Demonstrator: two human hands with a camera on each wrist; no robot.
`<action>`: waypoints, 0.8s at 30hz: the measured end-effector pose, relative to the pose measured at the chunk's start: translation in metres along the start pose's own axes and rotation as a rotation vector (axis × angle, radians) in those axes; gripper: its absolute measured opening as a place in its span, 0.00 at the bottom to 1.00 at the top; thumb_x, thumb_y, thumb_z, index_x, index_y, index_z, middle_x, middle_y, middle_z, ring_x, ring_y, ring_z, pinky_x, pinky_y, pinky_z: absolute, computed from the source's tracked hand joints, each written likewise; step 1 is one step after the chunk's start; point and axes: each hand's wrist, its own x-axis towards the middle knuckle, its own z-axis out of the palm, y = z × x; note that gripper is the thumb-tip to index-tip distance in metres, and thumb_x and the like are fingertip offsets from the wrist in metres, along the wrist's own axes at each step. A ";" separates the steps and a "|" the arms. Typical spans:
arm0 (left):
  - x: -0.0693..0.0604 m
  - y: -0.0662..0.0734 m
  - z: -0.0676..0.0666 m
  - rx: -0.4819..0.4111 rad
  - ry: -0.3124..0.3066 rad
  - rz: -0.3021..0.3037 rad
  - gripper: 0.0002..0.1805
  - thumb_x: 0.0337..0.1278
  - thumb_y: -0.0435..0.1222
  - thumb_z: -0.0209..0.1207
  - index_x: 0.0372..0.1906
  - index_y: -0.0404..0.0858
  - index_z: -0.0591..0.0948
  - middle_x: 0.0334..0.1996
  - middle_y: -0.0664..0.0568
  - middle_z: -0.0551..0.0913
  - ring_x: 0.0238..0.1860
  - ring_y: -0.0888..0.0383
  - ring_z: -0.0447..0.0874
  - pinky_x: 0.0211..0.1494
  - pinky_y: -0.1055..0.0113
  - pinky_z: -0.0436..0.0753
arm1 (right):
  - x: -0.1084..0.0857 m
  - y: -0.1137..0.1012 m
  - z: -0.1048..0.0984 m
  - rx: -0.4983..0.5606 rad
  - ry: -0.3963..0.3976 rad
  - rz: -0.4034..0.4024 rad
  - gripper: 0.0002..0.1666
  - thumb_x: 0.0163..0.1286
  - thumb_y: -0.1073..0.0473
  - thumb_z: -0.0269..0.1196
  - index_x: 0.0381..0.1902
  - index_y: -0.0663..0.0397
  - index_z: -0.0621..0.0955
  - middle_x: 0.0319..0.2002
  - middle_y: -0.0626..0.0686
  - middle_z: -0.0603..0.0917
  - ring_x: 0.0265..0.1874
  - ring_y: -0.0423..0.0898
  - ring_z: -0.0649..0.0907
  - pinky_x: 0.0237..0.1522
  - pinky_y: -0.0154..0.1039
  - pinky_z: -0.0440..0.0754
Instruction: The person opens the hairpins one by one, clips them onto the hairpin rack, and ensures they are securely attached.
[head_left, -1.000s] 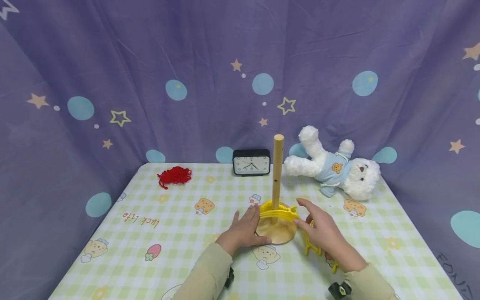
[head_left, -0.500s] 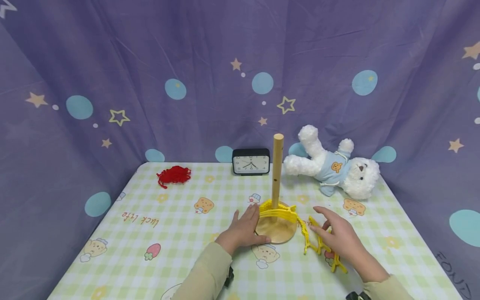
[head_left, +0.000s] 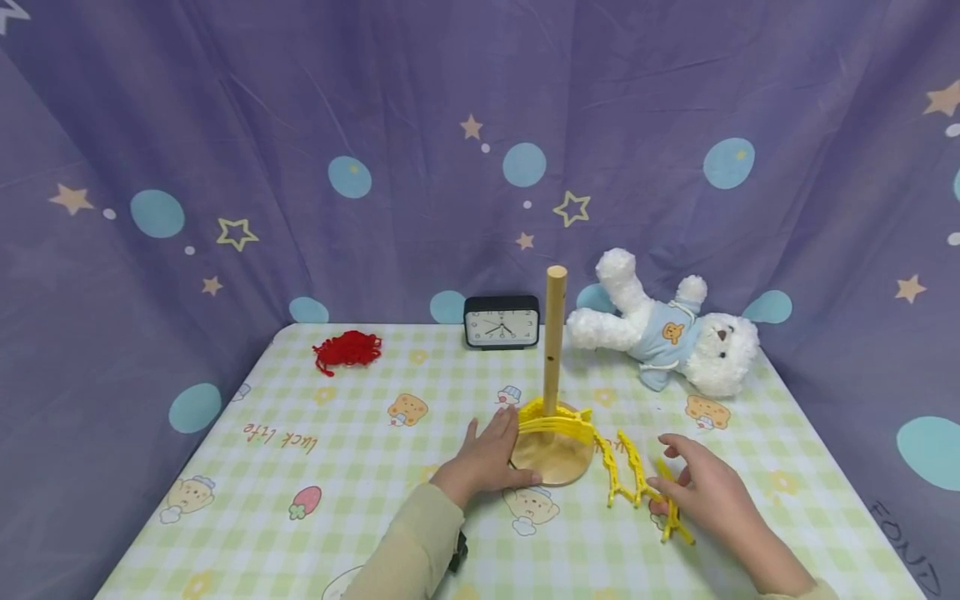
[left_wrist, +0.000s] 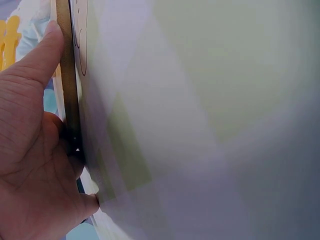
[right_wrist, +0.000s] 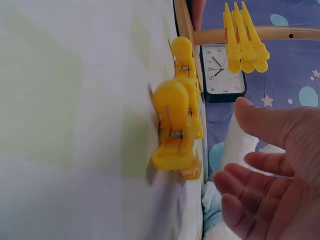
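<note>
A wooden stand, with an upright post (head_left: pixel 553 342) on a round base (head_left: pixel 551 462), stands mid-table. My left hand (head_left: pixel 483 458) holds the left rim of the base, thumb at its front edge and fingers along its side. Several yellow clothespins (head_left: pixel 555 426) sit across the lower post, and the right wrist view shows them side by side. More yellow spring clothespins (right_wrist: pixel 172 125) lie in a row on the table right of the base. Above the rightmost clothespin (head_left: pixel 671 508) hovers my right hand (head_left: pixel 708 492), fingers loosely bent and nothing between them.
A black alarm clock (head_left: pixel 502 322) stands behind the stand. At the back right lies a white plush bear (head_left: pixel 667 333) in a blue top. Red yarn (head_left: pixel 348 350) lies at the back left. The tablecloth (head_left: pixel 360 500) is checked green; a purple curtain (head_left: pixel 420 100) hangs behind.
My right hand has moved from beside the stand's clothespins rightward and toward me, over the rightmost clothespin, uncovering the row on the table. My left hand stays on the base.
</note>
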 end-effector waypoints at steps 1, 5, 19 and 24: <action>0.000 0.000 0.000 0.001 -0.001 -0.001 0.61 0.52 0.68 0.57 0.78 0.36 0.45 0.78 0.47 0.41 0.77 0.54 0.37 0.75 0.44 0.37 | -0.001 0.001 -0.001 -0.013 -0.010 0.012 0.39 0.57 0.46 0.73 0.61 0.59 0.74 0.47 0.55 0.82 0.25 0.38 0.75 0.25 0.39 0.72; 0.000 0.000 0.000 0.007 -0.004 -0.004 0.61 0.52 0.68 0.57 0.78 0.36 0.45 0.78 0.47 0.41 0.77 0.55 0.37 0.75 0.44 0.38 | -0.006 0.005 -0.003 -0.047 -0.071 0.086 0.48 0.51 0.36 0.73 0.60 0.61 0.73 0.42 0.52 0.82 0.25 0.40 0.77 0.25 0.41 0.73; -0.004 0.002 -0.003 -0.016 -0.002 0.006 0.60 0.52 0.67 0.59 0.78 0.34 0.47 0.78 0.46 0.42 0.77 0.53 0.38 0.75 0.44 0.38 | -0.021 0.009 0.007 -0.100 -0.229 0.125 0.74 0.37 0.26 0.74 0.71 0.64 0.57 0.28 0.47 0.77 0.25 0.45 0.77 0.26 0.45 0.74; -0.002 0.001 -0.001 -0.007 -0.003 0.002 0.60 0.52 0.67 0.58 0.78 0.35 0.47 0.78 0.46 0.42 0.77 0.54 0.38 0.75 0.44 0.38 | -0.020 0.010 0.008 -0.129 -0.252 0.080 0.81 0.32 0.25 0.75 0.72 0.66 0.53 0.42 0.58 0.84 0.41 0.54 0.83 0.39 0.55 0.79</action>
